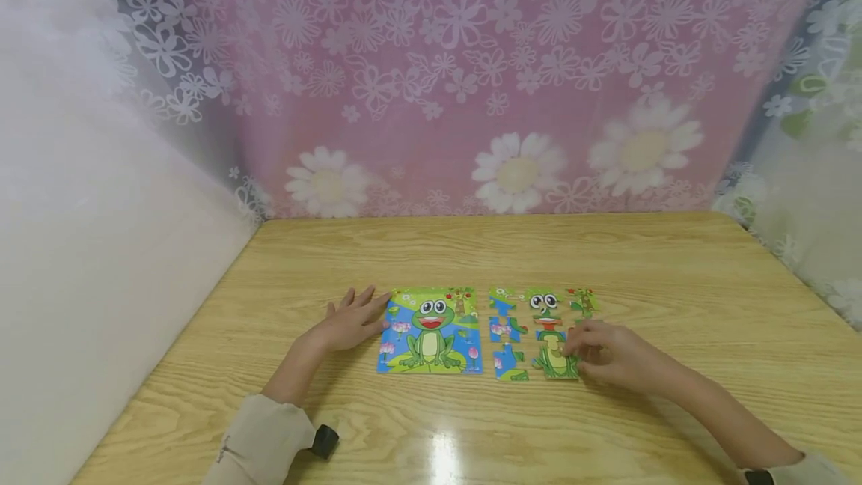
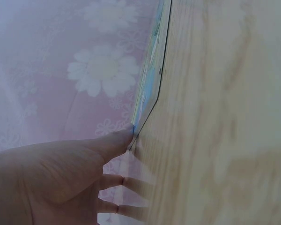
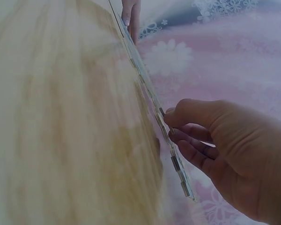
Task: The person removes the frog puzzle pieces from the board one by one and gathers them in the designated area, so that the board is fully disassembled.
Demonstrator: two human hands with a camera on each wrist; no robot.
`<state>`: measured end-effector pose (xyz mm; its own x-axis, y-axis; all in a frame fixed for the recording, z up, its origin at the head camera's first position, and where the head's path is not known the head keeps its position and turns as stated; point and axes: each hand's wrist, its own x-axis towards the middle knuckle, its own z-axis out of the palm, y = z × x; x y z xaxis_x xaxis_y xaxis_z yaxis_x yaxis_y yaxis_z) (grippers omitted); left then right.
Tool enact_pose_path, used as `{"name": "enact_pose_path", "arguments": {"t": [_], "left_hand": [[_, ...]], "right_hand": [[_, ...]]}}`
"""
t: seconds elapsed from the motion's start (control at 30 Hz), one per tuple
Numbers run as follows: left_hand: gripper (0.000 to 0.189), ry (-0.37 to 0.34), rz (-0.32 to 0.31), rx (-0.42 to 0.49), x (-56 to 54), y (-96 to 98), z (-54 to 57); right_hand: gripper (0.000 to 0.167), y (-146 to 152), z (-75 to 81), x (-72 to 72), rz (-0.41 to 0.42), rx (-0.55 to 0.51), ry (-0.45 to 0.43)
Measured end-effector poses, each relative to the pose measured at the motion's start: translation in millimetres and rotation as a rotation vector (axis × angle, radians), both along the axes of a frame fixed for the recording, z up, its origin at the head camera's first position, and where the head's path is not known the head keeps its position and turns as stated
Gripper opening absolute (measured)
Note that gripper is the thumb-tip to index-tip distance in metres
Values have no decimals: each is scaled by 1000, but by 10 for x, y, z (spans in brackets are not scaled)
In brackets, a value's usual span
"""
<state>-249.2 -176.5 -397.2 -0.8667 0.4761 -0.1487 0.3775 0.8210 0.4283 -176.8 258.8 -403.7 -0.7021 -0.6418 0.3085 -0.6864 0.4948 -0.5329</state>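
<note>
A square frog picture board [image 1: 431,331] lies flat on the table. Beside its left edge my left hand [image 1: 352,322] rests with fingers spread, the thumb touching the board's edge, as the left wrist view also shows. To the board's right lie cut jigsaw pieces of the same frog picture, among them a left column piece [image 1: 509,364], an eyes piece [image 1: 542,301] and a frog belly piece [image 1: 555,360]. My right hand [image 1: 616,354] is at the right side of these pieces, thumb and fingertips pinching a puzzle piece [image 3: 162,111] mostly hidden by the fingers.
The wood-grain table [image 1: 431,253] runs back to a pink flowered curtain [image 1: 431,81]. A pale wall or sheet [image 1: 101,245] stands along the left side. Black wrist straps show at both sleeves, and a top right puzzle piece [image 1: 583,299] lies beyond my right hand.
</note>
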Motion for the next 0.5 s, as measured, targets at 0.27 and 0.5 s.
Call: {"name": "enact_pose_path", "arguments": {"t": [0.27,0.5], "left_hand": [[59,-7,5,8,7,2,-8],[60,-3,2,-2,2,-2,7]], "right_hand": [[27,-1,-52,2,5,40,9],[29,3,-59,-6,13,53,44]]}}
